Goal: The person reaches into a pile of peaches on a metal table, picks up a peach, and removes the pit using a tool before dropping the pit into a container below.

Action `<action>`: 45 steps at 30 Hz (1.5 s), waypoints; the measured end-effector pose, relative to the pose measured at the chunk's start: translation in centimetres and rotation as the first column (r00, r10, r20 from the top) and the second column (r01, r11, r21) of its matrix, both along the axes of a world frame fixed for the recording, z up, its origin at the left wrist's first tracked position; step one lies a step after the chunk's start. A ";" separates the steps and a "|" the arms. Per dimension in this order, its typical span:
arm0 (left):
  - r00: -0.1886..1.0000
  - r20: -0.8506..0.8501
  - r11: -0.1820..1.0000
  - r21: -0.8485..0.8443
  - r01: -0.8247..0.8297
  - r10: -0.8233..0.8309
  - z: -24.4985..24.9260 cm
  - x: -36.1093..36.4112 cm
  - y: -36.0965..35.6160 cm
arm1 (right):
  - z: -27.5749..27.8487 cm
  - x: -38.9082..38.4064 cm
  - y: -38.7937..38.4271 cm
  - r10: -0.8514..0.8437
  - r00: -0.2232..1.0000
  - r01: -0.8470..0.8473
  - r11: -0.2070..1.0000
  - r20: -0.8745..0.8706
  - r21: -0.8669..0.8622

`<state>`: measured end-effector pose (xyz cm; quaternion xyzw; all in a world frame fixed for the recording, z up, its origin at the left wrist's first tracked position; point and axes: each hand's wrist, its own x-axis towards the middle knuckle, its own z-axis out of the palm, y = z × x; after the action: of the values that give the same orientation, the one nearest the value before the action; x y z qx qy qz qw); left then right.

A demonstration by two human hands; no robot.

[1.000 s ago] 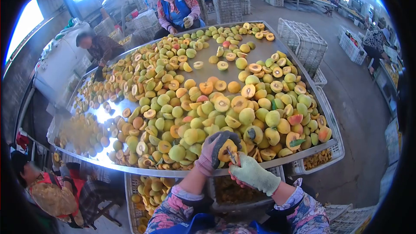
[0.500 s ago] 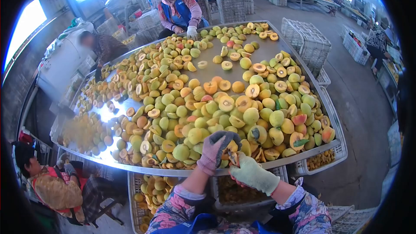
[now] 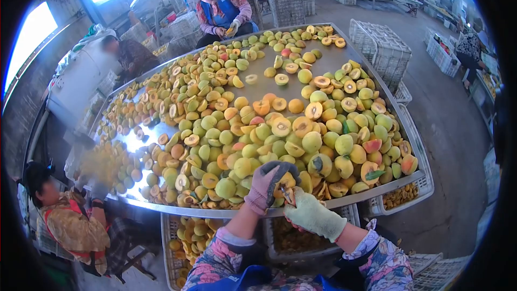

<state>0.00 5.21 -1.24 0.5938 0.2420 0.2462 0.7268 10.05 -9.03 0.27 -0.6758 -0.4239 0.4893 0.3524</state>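
My left hand (image 3: 267, 186), in a pink and dark grey glove, is wrapped round a yellow fruit half (image 3: 285, 184) above the near edge of the metal table (image 3: 253, 87). Close against it on the right, my right hand (image 3: 316, 216) in a pale green glove is closed on a small tool, whose metal tip meets the fruit. Most of the tool is hidden by the glove. Whole and halved yellow-green fruits (image 3: 312, 142) lie piled just beyond both hands.
Crates of fruit pieces (image 3: 168, 237) stand below the near edge, another (image 3: 428, 183) at the right corner. Co-workers sit at the far side (image 3: 223, 11), the left side (image 3: 134, 56) and the lower left (image 3: 75, 226). Stacked crates (image 3: 379, 48) stand beyond the right edge.
The far co-worker's hands have drawn back from the table and hold a fruit piece. The lower-left co-worker has reached toward the table. My hands have barely moved.
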 end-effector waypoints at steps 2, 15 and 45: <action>0.997 -0.008 0.985 0.156 -0.072 0.074 0.2 0.3 -0.8 | 2.3 0.3 0.1 -0.034 0.950 0.021 0.999 -0.310 -0.048; 0.987 0.118 0.990 -0.098 -0.099 0.110 -2.7 0.4 -0.2 | 1.7 -0.3 0.7 -0.115 0.947 0.068 0.984 -0.300 -0.165; 0.985 0.170 0.996 0.085 -0.016 0.001 0.9 0.5 -0.6 | 3.2 0.9 0.1 -0.166 0.691 -0.070 0.953 -0.703 -0.293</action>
<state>0.46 4.62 -0.34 0.6003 0.1708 0.3092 0.7176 10.91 -8.93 3.47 -0.4854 -0.1550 0.7633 0.3972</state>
